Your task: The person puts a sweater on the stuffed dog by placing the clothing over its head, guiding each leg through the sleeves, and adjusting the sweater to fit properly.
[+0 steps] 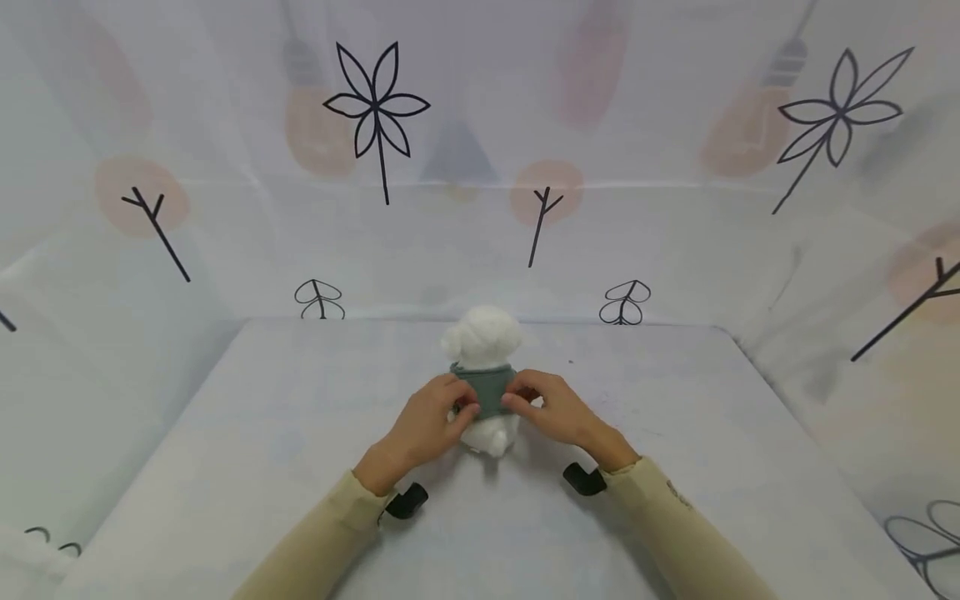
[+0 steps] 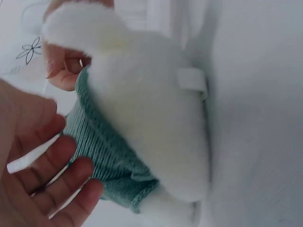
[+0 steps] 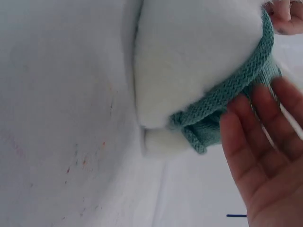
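A white plush toy (image 1: 483,337) lies on the table, wearing a green knitted sweater (image 1: 489,390). Its face is not visible in any view. My left hand (image 1: 431,417) pinches the sweater's edge on the left, thumb and forefinger close together. On the opposite side, my right hand (image 1: 558,407) pinches the same edge. In the left wrist view, a fluffy white tail (image 2: 78,26) sticks out past the sweater, and a small white tag (image 2: 191,79) is on the toy's body. The other fingers of the right hand (image 3: 270,156) curve loosely beside the knit.
A white table (image 1: 300,400) carries the toy near its middle. Patterned white cloth (image 1: 465,242) hangs behind and at both sides. Black camera mounts (image 1: 408,502) are at the wrists, by the beige sleeves (image 1: 322,533).
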Available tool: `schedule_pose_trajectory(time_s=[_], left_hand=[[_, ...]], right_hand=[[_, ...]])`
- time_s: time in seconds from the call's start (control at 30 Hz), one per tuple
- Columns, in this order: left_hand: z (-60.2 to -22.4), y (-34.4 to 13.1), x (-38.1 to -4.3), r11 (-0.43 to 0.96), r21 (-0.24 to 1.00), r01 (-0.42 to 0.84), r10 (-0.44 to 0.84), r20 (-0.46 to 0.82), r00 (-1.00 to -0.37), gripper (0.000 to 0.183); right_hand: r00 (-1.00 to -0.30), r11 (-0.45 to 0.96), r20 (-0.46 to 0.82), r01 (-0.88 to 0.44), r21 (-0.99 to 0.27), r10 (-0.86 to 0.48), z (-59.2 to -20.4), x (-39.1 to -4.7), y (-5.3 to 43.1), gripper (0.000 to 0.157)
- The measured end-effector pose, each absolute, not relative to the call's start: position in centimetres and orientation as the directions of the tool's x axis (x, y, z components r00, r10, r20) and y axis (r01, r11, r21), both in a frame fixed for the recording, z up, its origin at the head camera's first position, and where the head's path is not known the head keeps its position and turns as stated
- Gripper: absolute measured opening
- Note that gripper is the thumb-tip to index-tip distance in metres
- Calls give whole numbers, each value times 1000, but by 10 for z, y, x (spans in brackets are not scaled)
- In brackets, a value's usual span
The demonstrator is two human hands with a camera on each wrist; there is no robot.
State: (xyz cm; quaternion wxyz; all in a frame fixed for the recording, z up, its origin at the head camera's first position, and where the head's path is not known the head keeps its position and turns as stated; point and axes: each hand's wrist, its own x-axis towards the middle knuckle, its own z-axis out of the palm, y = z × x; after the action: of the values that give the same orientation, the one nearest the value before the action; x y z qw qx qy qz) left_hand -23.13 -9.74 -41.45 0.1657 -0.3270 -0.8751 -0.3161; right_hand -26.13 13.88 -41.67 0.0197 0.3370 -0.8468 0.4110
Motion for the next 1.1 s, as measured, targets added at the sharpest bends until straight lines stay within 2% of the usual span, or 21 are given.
schedule_pose_trajectory(time_s=[0.17,0.3,0.5,0.6,0.8,0.87,1.1], left_hand=[[-409,-103,-245,636,465,616,325,562,-760,8],[-407,-102,-256,691,403,600,319,575,-753,16],[-411,-102,-268,715,369,594,347,551,-759,22],[-414,-102,-272,693,340,636,373,586,-719,19],[-417,-102,-278,682,181,709,400,719,-569,10],[-416,-102,-279,658,190,729,405,726,-555,12],[-410,-104,-280,549,356,757,379,700,-605,12]], right_hand=[[-860,505,332,-499,-704,-388,-413,-267,131,21],[-850,552,391,-526,-647,-352,-413,-274,127,21],[-819,555,413,-574,-602,-398,-416,-287,127,17],[-815,531,401,-577,-620,-418,-417,-291,127,13],[-793,491,415,-604,-628,-445,-419,-295,130,9],[-793,476,415,-603,-640,-447,-420,-296,131,9],[-805,419,382,-571,-706,-454,-419,-294,132,7]])
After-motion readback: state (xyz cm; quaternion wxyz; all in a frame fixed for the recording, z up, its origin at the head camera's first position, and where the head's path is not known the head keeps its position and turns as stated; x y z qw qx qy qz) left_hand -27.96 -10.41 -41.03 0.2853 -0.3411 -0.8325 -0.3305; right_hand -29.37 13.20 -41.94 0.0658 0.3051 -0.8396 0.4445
